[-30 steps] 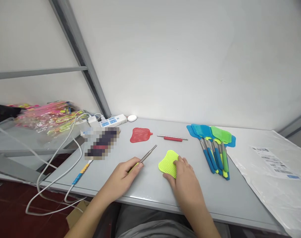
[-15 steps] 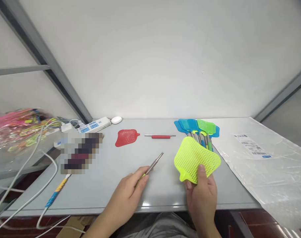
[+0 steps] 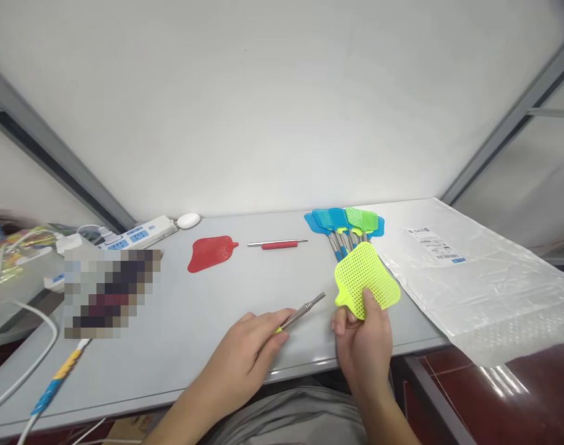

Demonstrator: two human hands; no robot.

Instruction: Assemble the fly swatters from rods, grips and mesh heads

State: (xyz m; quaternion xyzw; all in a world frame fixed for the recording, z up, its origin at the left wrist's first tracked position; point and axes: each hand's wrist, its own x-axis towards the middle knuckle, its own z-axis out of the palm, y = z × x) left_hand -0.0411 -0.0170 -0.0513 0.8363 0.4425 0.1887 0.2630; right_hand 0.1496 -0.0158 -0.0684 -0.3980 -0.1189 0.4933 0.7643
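My left hand (image 3: 254, 346) is closed around a metal telescopic rod (image 3: 305, 311) with a bit of yellow-green grip showing at the fingers. The rod's bare tip points up and right, toward the other hand but apart from it. In my right hand (image 3: 366, 340) is a yellow-green fly swatter head (image 3: 366, 278), perforated, held by its lower edge with the thumb on top. Its narrow socket faces left, toward the rod. Farther back lie a red swatter head (image 3: 212, 252) and a metal rod with a red grip (image 3: 279, 245).
Assembled blue and green fly swatters (image 3: 340, 222) lie bunched at the back right, beside a white plastic mailing bag (image 3: 430, 266). At left are a power strip (image 3: 143, 233), a white mouse-shaped object (image 3: 188, 220), cables and a blurred-out device (image 3: 112, 293).
The view has shifted toward the right. The swatter head has turned so its socket points left, and the rod has tilted lower, bringing its tip closer to the socket.
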